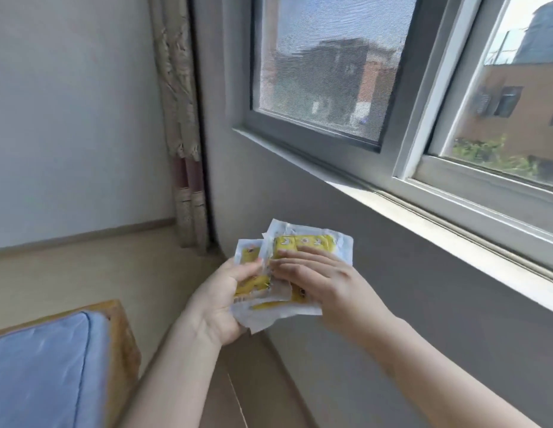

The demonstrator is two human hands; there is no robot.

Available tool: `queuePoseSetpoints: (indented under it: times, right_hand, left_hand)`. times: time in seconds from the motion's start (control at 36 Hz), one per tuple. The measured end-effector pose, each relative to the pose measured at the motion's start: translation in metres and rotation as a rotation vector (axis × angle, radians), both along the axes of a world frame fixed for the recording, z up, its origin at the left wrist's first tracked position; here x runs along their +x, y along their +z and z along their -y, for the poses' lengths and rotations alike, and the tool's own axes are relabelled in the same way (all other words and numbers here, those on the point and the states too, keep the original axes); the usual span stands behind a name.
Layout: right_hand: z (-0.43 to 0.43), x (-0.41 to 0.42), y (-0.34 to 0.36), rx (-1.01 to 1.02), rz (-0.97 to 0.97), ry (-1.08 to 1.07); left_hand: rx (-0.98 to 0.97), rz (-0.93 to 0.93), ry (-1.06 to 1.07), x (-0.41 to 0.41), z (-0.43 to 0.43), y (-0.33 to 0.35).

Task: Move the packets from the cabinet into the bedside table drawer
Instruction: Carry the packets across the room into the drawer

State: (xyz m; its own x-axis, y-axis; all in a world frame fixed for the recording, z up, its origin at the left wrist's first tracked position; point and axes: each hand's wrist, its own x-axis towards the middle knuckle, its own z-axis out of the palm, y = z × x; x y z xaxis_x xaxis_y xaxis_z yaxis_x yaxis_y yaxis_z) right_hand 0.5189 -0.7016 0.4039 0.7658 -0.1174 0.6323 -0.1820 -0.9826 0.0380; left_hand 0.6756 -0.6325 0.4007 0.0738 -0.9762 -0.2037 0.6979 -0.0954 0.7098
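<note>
Both hands are up in front of the grey wall (346, 304) under the window, holding a small stack of yellow printed packets with clear-white plastic edges (303, 242).

- Packets: in the air between the hands, fanned and overlapping, at least three. Exact count can't be read because of blur. Neither cabinet nor bedside drawer is in frame.
- Left hand (219, 301): palm under the stack's left and bottom side. The thumb is curled over the top of the left-most packet, gripping it. The other fingers are hidden beneath.
- Right hand (324, 282): palm down, fingers nearly straight and laid flat across the top packet, pressing it onto the stack. The thumb is out of sight.

Surroundings:
- Grey-framed sliding window (392, 143) at upper right, with a mesh screen on its left pane and a pale sill (423, 223) below.
- Beige patterned curtain (176, 88) bunched in the corner.
- Blue mattress (37, 366) on a light wooden bed frame (120, 341) at lower left.
- Beige floor (83, 267) beyond the bed.
</note>
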Motion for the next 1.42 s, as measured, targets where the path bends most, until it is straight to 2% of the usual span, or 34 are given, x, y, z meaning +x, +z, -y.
queuePoseSetpoints:
  times: [0.08, 0.17, 0.25, 0.33, 0.39, 0.44, 0.58, 0.67, 0.72, 0.83, 0.92, 1.03, 1.17, 1.31, 1.42]
  right_hand:
    - [0.026, 0.034, -0.003, -0.056, 0.057, 0.018]
    - [0.064, 0.067, -0.008, -0.070, 0.109, -0.076]
    - [0.110, 0.094, -0.008, 0.070, 0.080, -0.187]
    - [0.156, 0.123, 0.002, 0.198, 0.047, -0.143]
    - [0.181, 0.143, 0.017, 0.372, 0.140, -0.088]
    - [0.205, 0.161, 0.030, 0.637, 0.210, 0.000]
    - [0.254, 0.226, 0.047, 1.515, 0.650, 0.112]
    - [0.278, 0.274, 0.043, 1.758, 0.718, 0.118]
    - [0.288, 0.303, 0.040, 1.861, 0.647, 0.156]
    - [0.298, 0.351, 0.037, 1.896, 0.539, 0.215]
    - [0.306, 0.386, 0.030, 1.905, 0.488, 0.237]
    - [0.313, 0.448, 0.017, 1.926, 0.462, 0.216]
    - [0.320, 0.535, 0.004, 1.970, 0.438, 0.160]
    - [0.338, 0.604, 0.003, 2.045, 0.504, 0.171]
    - [0.364, 0.648, -0.004, 2.076, 0.505, 0.109]
  left_hand:
    - [-0.034, 0.041, 0.120, 0.028, 0.017, -0.001]
    - [0.010, 0.137, 0.300, 0.052, 0.039, 0.004]
    - [0.037, 0.204, 0.421, 0.082, 0.071, 0.009]
    - [0.060, 0.266, 0.523, 0.112, 0.111, 0.019]
    - [0.051, 0.287, 0.570, 0.130, 0.138, 0.030]
    - [0.047, 0.290, 0.623, 0.147, 0.160, 0.039]
    - [0.022, 0.322, 0.735, 0.192, 0.201, 0.050]
    - [0.012, 0.409, 0.764, 0.219, 0.219, 0.053]
    - [0.009, 0.440, 0.761, 0.238, 0.231, 0.056]
    - [0.012, 0.461, 0.830, 0.282, 0.254, 0.052]
    - [0.045, 0.473, 0.982, 0.317, 0.270, 0.039]
    - [0.103, 0.459, 1.191, 0.369, 0.287, 0.023]
    - [0.147, 0.437, 1.335, 0.450, 0.305, 0.025]
    - [0.178, 0.373, 1.233, 0.518, 0.325, 0.027]
    - [0.194, 0.448, 1.071, 0.561, 0.339, 0.022]
